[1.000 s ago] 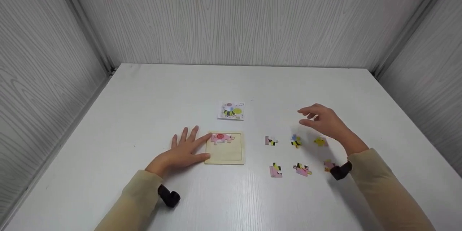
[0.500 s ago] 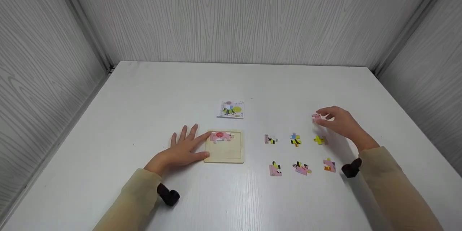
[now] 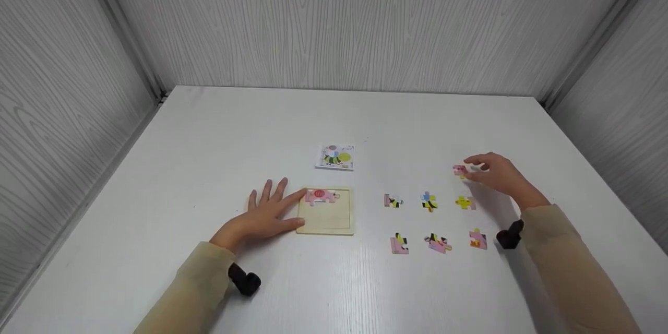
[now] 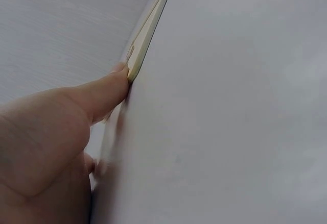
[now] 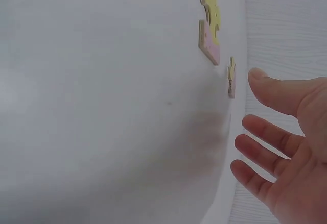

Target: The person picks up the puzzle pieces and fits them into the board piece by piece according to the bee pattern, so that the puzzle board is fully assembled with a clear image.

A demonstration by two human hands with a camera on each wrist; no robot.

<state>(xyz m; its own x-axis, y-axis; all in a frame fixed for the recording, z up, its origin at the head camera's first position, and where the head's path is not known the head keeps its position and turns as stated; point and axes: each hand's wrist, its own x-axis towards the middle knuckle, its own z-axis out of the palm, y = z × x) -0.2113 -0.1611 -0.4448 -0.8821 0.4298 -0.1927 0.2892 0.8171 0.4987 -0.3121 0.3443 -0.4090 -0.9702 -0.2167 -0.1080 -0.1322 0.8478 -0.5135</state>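
Observation:
My left hand [image 3: 266,214] lies flat on the white table [image 3: 209,156]. Its thumb [image 4: 102,94] and forefinger touch the left edge of a wooden puzzle tray [image 3: 326,222], seen edge-on in the left wrist view [image 4: 148,30]. One pink piece with a red spot [image 3: 321,196] sits in the tray's top row. My right hand [image 3: 496,172] hovers at the right with relaxed, spread fingers [image 5: 265,134]. Its fingertips are beside a small pink piece [image 3: 459,170] lying on the table, which also appears in the right wrist view [image 5: 231,76]. It holds nothing that I can see.
Several loose pieces lie in two rows right of the tray, among them a bee piece [image 3: 428,201], a yellow one [image 3: 464,202] and a pink one [image 3: 399,244]. A picture card [image 3: 336,157] lies behind the tray. Grey panel walls close in three sides.
My right hand moved right and down from a hover above the loose pieces to the small pink piece. My left hand stayed on the tray's edge.

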